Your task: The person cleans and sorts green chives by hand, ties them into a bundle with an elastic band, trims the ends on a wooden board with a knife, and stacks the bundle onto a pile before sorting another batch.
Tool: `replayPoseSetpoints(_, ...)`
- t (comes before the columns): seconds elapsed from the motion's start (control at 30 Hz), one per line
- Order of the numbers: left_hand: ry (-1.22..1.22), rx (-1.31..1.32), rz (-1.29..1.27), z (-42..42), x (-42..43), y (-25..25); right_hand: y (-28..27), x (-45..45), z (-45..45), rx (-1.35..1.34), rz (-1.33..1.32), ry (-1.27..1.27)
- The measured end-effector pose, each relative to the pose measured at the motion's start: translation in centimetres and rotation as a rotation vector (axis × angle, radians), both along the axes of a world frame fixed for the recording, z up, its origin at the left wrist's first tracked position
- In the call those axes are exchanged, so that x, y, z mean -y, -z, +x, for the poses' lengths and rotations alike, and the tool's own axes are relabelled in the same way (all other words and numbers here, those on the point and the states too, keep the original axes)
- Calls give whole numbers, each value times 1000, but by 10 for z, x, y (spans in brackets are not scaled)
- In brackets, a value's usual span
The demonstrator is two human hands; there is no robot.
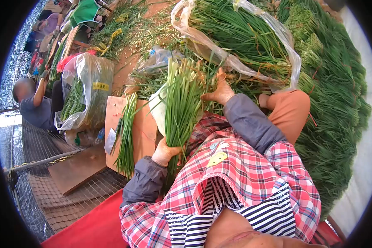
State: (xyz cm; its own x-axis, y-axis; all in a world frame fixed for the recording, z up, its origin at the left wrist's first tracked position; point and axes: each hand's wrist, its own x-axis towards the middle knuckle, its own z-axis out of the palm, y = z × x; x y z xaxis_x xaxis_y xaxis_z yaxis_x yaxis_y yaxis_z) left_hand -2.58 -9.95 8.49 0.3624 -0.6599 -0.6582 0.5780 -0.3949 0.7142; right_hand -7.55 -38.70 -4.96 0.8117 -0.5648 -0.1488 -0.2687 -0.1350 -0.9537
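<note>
My left hand is closed around the leafy lower part of a thick bunch of chives, its pale stem ends pointing up and away from me. My right hand is beside the upper right of the bunch, thumb and fingers spread. Its thumb is close to the stems; whether it touches them I cannot tell. A smaller bundle of chives lies on a tilted wooden board to the left. A flat grey piece, perhaps a blade, shows at the board's left edge. Something white is partly hidden behind the held bunch.
A large clear plastic bag of chives lies open ahead. Heaped greens fill the right side. Another filled bag stands at left, near a seated co-worker. Trimmings litter the ground. A brown board lies on netting.
</note>
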Motion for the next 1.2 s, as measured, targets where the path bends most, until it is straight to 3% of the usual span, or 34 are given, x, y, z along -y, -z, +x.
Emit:
replayPoseSetpoints(0.03,6,3,2,2,0,0,-10,2,0,40,-91,-70)
replayPoseSetpoints(0.13,86,-99,61,8,10,-7,-87,-16,13,-164,92,-283)
replayPoseSetpoints(0.17,89,-36,26,5,13,-3,-4,-26,42,166,-714,-385)
replayPoseSetpoints(0.27,77,90,39,5,13,-14,-29,6,39,-141,-270,-172)
replayPoseSetpoints(0.33,86,40,65,8,-2,-14,-38,30,30,-338,33,-27)
replayPoseSetpoints(0.4,90,-49,19,11,-10,-18,43,73,19,-239,-94,119)
replayPoseSetpoints(0.57,157,-100,-13,22,-20,-26,41,136,-22,-561,-505,62)
replayPoseSetpoints(0.63,217,-129,91,29,-32,-23,25,147,-28,-686,-668,29)
replayPoseSetpoints(0.73,222,-149,109,38,-53,-24,4,168,-44,-772,-556,2)
replayPoseSetpoints(0.83,153,-114,67,37,-58,-18,-8,142,-41,-826,-489,-452)
replayPoseSetpoints(0.87,120,-91,51,36,-56,-16,-14,115,-34,-569,-274,-502)
replayPoseSetpoints(0.97,207,-3,100,35,-48,-6,-49,29,-6,-36,-382,-533)
replayPoseSetpoints(1.0,237,-8,103,36,-45,-2,-10,17,7,120,-59,-649)
replayPoseSetpoints(1.03,339,201,94,33,-33,-7,28,5,20,230,292,-762)
replayPoseSetpoints(1.17,491,587,109,30,-11,-36,52,2,28,257,1041,-714)
replayPoseSetpoints(1.2,492,634,94,29,-15,-32,20,6,25,93,993,-414)
